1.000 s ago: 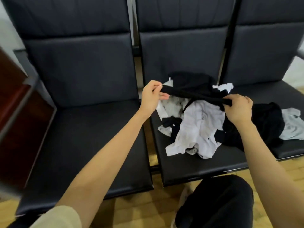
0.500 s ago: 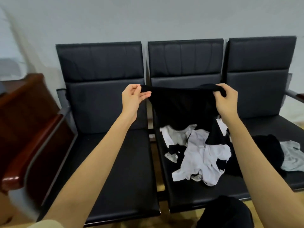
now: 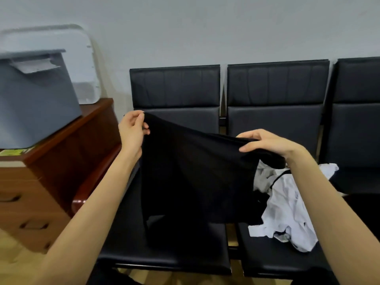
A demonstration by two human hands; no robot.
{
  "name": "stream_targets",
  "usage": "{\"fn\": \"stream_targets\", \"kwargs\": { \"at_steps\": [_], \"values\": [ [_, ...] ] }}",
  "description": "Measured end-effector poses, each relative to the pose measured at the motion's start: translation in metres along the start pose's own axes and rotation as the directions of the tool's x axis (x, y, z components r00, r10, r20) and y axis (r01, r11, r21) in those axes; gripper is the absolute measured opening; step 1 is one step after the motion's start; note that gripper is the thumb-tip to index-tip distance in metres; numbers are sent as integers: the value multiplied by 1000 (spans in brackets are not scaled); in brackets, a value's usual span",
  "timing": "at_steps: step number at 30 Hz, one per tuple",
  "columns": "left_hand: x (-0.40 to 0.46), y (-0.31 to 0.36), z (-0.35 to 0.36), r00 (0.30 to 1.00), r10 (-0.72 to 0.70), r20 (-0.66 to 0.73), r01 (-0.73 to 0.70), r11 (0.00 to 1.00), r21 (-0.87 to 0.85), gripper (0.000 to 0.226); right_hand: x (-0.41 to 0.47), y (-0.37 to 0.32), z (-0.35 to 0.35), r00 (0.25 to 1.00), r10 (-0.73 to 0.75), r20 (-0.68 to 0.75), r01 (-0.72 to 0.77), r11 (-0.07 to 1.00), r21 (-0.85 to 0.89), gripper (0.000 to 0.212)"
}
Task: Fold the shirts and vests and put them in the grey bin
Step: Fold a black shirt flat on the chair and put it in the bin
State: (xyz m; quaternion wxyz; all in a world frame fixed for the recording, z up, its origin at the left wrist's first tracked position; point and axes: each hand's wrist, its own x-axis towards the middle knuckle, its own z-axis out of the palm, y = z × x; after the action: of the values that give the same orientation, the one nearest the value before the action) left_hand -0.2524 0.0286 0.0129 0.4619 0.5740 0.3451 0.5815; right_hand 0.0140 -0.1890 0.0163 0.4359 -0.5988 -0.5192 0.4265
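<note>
A black garment (image 3: pixel 191 177) hangs spread between my two hands above the left chair seat (image 3: pixel 164 256). My left hand (image 3: pixel 132 130) pinches its upper left corner. My right hand (image 3: pixel 267 144) grips its upper right edge, a little lower. On the middle chair seat lies a pile of white, grey and black clothes (image 3: pixel 287 210), partly hidden behind the garment and my right forearm. The grey bin (image 3: pixel 35 99) stands on a wooden cabinet at the left, with its lid (image 3: pixel 82 64) leaning on the wall behind it.
Three black padded chairs (image 3: pixel 275 95) stand in a row against a pale wall. The brown wooden cabinet (image 3: pixel 67 153) with drawers stands left of the chairs. The floor below is light wood.
Both hands have lifted the black garment off the pile and carried it left over the left seat. The view has swung left, bringing the grey bin and cabinet into sight.
</note>
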Motion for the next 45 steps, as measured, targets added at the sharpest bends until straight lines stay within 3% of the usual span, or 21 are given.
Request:
{"fn": "stream_targets", "kwargs": {
  "at_steps": [4, 9, 12, 15, 18, 21, 24, 27, 30, 35, 38, 41, 43, 45],
  "values": [
    [-6, -23, -37, 993, -65, -98, 74, 993, 93, 13, 15, 16, 34, 997, 70, -27, -61, 965, 256, 32],
    [-24, -59, -63, 966, -219, -140, 235, 966, 111, 13, 31, 34, 80, 969, 246, -1, -213, 838, 502, 23],
    [-37, -81, -75, 957, -272, -101, 286, 943, 171, 13, 36, 42, 103, 978, 203, 45, -180, 719, 672, 29],
    [-48, -98, -86, 955, -296, 23, 278, 919, 281, 12, 40, 48, 119, 989, 120, 88, -148, 765, 627, 37],
    [-57, -105, -93, 938, -298, 179, 198, 881, 429, 10, 47, 53, 129, 991, 123, 57, -135, 837, 531, 22],
    [-69, -95, -91, 892, -234, 387, 0, 855, 518, 8, 55, 56, 137, 989, 146, 39, -146, 858, 492, 22],
    [-87, -73, -80, 828, -62, 557, -214, 884, 416, 15, 64, 59, 146, 975, 223, 19, -196, 811, 552, 25],
    [-102, -60, -67, 745, 78, 662, -347, 893, 286, 27, 72, 64, 156, 946, 323, 17, -247, 687, 683, 28],
    [-106, -64, -56, 693, 103, 713, -401, 877, 264, 33, 76, 63, 163, 910, 409, 62, -312, 580, 753, 21],
    [-105, -79, -42, 698, 72, 712, -383, 878, 287, 35, 81, 66, 171, 873, 477, 104, -387, 546, 743, 14],
    [-102, -83, -37, 677, 38, 735, -382, 871, 308, 20, 84, 67, 172, 867, 484, 115, -400, 541, 740, 22],
    [-97, -79, -32, 694, -41, 718, -226, 936, 271, 11, 86, 70, 167, 883, 453, 127, -388, 549, 740, 37],
    [-91, -72, -31, 763, -160, 626, 73, 984, 163, 13, 87, 75, 162, 898, 426, 111, -364, 577, 732, 42],
    [-82, -66, -34, 815, -221, 535, 264, 964, -3, 15, 84, 78, 155, 903, 421, 84, -360, 636, 682, 43]
  ]
}}
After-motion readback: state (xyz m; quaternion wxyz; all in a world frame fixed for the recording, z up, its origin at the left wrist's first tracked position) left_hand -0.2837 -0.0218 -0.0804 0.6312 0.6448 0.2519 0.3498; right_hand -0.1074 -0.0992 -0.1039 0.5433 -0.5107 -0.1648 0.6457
